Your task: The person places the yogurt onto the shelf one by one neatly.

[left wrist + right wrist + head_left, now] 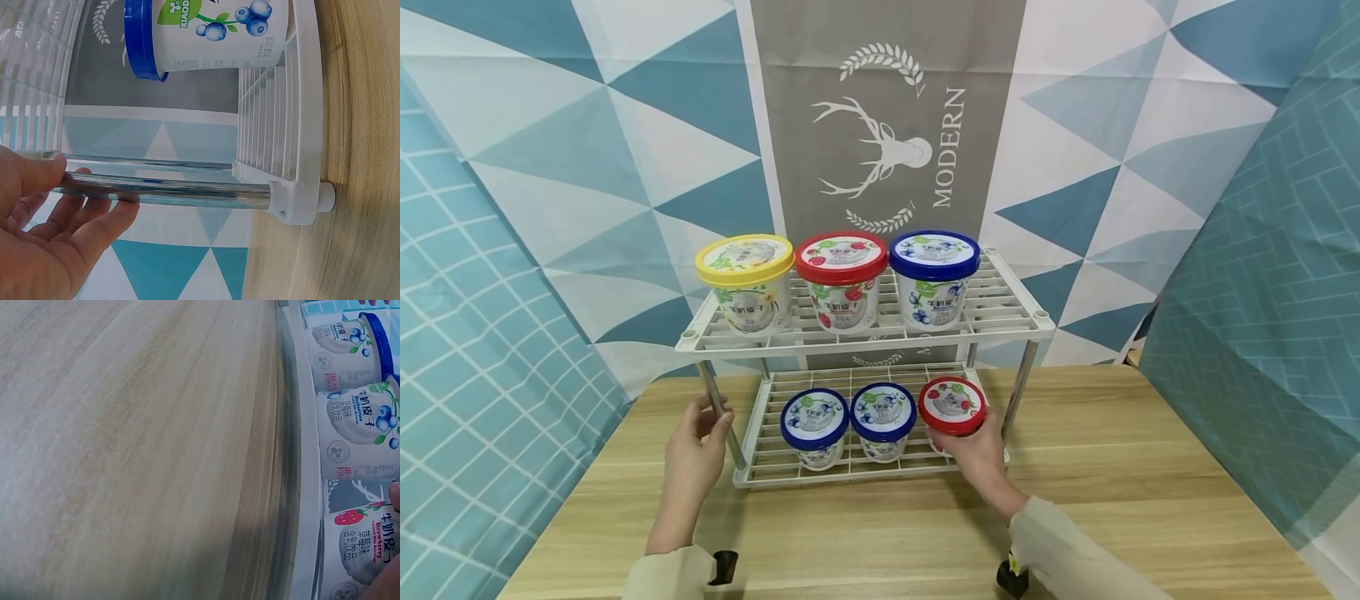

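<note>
In the head view, my left hand (pixel 695 457) holds the front left metal post (pixel 712 388) of a white two-tier rack (pixel 865 342). The left wrist view shows thumb and fingers on opposite sides of that post (pixel 169 190). My right hand (pixel 979 457) grips a red-lidded strawberry tub (pixel 952 406) at the right end of the lower shelf; its far side is hidden. Two blue-lidded blueberry tubs, a left one (pixel 815 419) and a middle one (pixel 884 414), stand upright beside it. In the right wrist view, part of the right hand (pixel 386 578) covers the strawberry tub's (pixel 356 550) lower corner.
On the upper shelf stand a yellow-lidded tub (pixel 747 287), a red-lidded tub (pixel 842 287) and a blue-lidded tub (pixel 934 287). The rack rests on a wooden table (pixel 865 533). Patterned sheets (pixel 887 125) hang behind and at both sides.
</note>
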`<action>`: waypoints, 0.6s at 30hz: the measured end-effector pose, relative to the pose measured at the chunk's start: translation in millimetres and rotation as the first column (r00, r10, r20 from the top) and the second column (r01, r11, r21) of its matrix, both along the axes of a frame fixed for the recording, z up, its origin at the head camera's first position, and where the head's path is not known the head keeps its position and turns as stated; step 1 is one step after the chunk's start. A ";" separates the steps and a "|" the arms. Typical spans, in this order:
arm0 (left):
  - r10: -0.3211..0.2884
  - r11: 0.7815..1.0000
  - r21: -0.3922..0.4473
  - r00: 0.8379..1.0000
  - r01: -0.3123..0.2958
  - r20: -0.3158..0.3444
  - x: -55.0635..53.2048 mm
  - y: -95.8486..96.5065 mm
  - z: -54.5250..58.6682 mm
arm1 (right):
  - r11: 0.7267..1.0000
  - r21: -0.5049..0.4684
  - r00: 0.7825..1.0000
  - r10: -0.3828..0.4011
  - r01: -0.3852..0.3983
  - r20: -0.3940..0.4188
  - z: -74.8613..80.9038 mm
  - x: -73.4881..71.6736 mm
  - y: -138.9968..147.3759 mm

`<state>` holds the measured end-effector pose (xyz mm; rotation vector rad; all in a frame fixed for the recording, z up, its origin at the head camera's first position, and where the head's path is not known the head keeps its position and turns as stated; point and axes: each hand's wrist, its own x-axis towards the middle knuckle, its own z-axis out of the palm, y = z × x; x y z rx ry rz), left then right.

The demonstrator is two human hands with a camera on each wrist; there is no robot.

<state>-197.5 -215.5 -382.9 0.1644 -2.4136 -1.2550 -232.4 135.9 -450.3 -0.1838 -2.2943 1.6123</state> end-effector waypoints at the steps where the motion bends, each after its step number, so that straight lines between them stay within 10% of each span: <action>1: 0.002 1.000 -0.002 1.000 -0.002 -0.002 -0.1 0.0 0.1 | 1.000 -0.003 1.000 0.000 0.000 -0.002 0.0 -0.1 -0.3; 18: 0.004 1.000 -0.011 1.000 -0.005 -0.021 -0.9 0.2 -1.1 | 1.000 -0.012 1.000 0.015 -0.015 -0.016 -2.5 0.2 -1.9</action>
